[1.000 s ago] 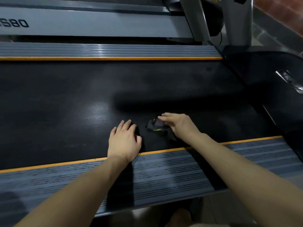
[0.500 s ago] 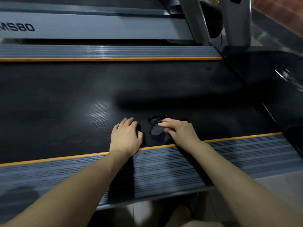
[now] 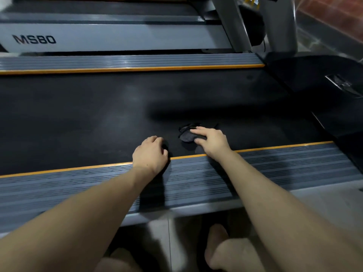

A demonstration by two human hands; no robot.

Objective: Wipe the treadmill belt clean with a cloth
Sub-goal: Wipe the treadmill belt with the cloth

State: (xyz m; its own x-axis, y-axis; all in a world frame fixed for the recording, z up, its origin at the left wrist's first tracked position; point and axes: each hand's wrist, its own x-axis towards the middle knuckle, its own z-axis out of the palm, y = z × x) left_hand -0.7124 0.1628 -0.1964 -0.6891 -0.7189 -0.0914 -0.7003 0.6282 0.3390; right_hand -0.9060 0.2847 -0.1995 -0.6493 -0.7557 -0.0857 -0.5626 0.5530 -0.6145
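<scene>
The black treadmill belt (image 3: 98, 118) runs left to right across the head view, edged by orange lines. A small dark cloth (image 3: 186, 135) lies crumpled on the belt near its front edge. My right hand (image 3: 211, 141) presses on the cloth, fingers spread over it and thumb tucked against its side. My left hand (image 3: 150, 154) rests on the belt just left of the cloth, fingers curled under, its heel at the orange line. It holds nothing that I can see.
A grey ribbed side rail (image 3: 275, 163) lies under my forearms, another (image 3: 127, 60) on the far side. The black motor hood (image 3: 324, 91) is at the right, grey uprights (image 3: 231, 22) behind it. A second treadmill marked MS80 (image 3: 34, 39) stands beyond. My bare feet (image 3: 218, 246) are on the floor.
My right hand has drawn the cloth back toward the near orange line. My left hand's fingers have curled from flat to bent. The view has tilted down, showing the floor and my feet.
</scene>
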